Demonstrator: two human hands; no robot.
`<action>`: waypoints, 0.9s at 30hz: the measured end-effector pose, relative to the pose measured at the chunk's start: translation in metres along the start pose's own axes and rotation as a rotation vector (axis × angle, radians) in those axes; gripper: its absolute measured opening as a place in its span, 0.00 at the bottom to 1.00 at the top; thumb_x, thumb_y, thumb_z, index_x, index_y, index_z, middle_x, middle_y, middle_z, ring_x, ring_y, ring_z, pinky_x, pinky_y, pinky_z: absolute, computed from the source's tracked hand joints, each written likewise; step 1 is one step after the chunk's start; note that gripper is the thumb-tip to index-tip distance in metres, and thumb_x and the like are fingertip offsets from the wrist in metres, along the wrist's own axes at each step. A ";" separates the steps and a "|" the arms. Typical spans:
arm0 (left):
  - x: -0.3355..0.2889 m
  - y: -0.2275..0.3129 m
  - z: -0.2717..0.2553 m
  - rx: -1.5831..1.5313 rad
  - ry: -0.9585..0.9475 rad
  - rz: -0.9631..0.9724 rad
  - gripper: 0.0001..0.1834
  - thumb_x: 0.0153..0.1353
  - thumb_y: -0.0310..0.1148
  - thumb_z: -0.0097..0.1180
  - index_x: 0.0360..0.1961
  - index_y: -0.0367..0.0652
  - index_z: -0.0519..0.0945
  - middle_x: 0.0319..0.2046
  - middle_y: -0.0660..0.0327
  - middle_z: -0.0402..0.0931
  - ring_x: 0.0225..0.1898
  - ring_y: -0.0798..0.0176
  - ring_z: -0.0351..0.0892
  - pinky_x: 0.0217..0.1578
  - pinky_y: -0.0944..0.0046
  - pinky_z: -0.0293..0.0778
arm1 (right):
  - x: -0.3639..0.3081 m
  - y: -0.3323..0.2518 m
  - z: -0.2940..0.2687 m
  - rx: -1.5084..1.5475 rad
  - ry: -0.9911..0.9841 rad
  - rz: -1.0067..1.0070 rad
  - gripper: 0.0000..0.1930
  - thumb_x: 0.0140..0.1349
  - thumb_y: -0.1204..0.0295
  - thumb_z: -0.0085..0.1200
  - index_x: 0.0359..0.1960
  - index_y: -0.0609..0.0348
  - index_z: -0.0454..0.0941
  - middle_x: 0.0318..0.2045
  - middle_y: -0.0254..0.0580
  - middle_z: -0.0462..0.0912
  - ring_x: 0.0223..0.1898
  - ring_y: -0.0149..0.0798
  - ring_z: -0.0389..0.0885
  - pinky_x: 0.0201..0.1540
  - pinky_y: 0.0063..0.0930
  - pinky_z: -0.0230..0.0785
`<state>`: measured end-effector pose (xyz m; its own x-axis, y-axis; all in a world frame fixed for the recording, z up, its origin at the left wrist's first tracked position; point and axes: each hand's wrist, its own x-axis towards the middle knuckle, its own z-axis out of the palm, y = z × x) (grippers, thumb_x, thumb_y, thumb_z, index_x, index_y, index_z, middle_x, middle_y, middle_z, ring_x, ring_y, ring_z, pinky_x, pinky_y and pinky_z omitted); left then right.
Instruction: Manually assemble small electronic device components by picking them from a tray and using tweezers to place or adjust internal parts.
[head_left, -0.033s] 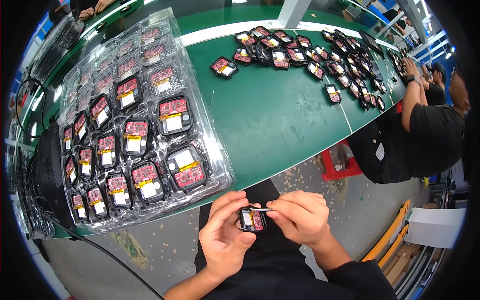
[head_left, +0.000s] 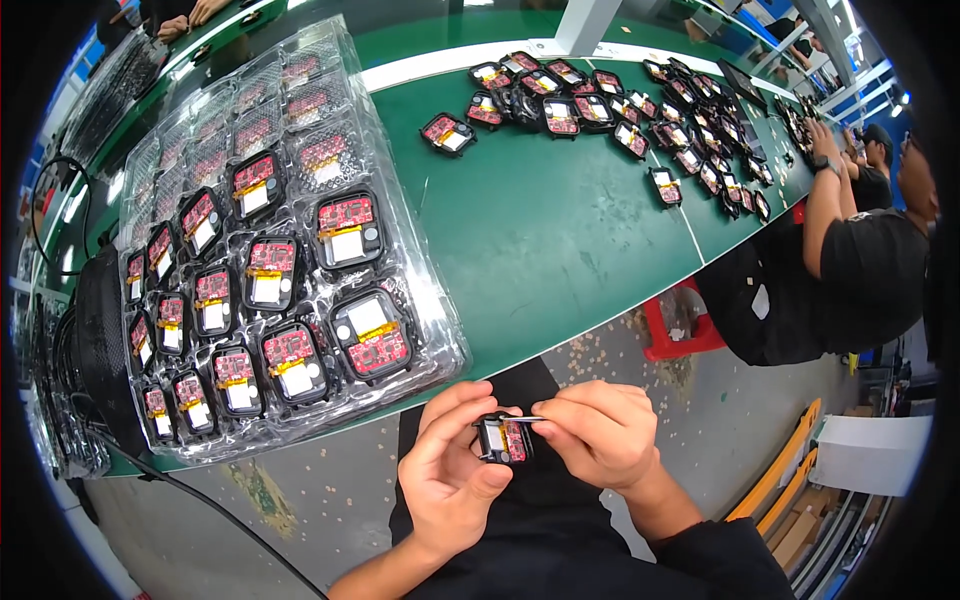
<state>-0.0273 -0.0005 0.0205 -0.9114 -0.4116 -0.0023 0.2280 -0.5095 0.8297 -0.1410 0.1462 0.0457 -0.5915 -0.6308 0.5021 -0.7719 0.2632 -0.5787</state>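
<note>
Above my lap, my left hand [head_left: 447,470] grips an open-backed black watch case [head_left: 506,441] by its edges, fingers behind it and thumb at its lower side. Inside the case show a red circuit board, a white block and a bit of yellow tape. My right hand [head_left: 607,432] pinches a thin metal tool, likely tweezers [head_left: 522,419]. Its tip reaches the upper edge of the case; exactly what it touches is too small to tell.
Left on the green table [head_left: 520,300], a clear plastic tray [head_left: 440,335] bears several similar cases. More of them lie in a loose pile [head_left: 700,130] at the back right. A person in black [head_left: 870,270] sits to the right, near a red stool [head_left: 680,325].
</note>
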 end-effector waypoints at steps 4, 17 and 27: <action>0.000 0.001 0.000 0.014 -0.007 -0.009 0.34 0.62 0.37 0.73 0.62 0.27 0.74 0.66 0.48 0.64 0.59 0.49 0.79 0.59 0.54 0.78 | -0.001 0.002 0.000 -0.001 -0.013 -0.003 0.11 0.49 0.75 0.73 0.34 0.59 0.86 0.28 0.35 0.83 0.22 0.35 0.81 0.22 0.27 0.72; -0.002 0.000 -0.001 0.034 -0.006 -0.011 0.34 0.62 0.38 0.72 0.62 0.26 0.74 0.66 0.48 0.63 0.59 0.50 0.79 0.59 0.55 0.77 | -0.002 0.001 -0.002 0.025 -0.065 0.053 0.07 0.51 0.75 0.71 0.31 0.59 0.86 0.27 0.37 0.85 0.23 0.36 0.84 0.24 0.26 0.74; -0.005 0.000 0.000 0.119 0.075 -0.009 0.37 0.63 0.48 0.70 0.60 0.25 0.73 0.63 0.46 0.66 0.54 0.50 0.82 0.49 0.55 0.86 | -0.001 0.000 -0.002 -0.035 -0.053 -0.002 0.08 0.50 0.75 0.72 0.32 0.59 0.85 0.27 0.36 0.84 0.22 0.35 0.82 0.22 0.26 0.71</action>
<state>-0.0225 0.0013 0.0205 -0.8841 -0.4649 -0.0475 0.1741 -0.4219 0.8898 -0.1409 0.1479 0.0469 -0.5775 -0.6691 0.4677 -0.7813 0.2867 -0.5544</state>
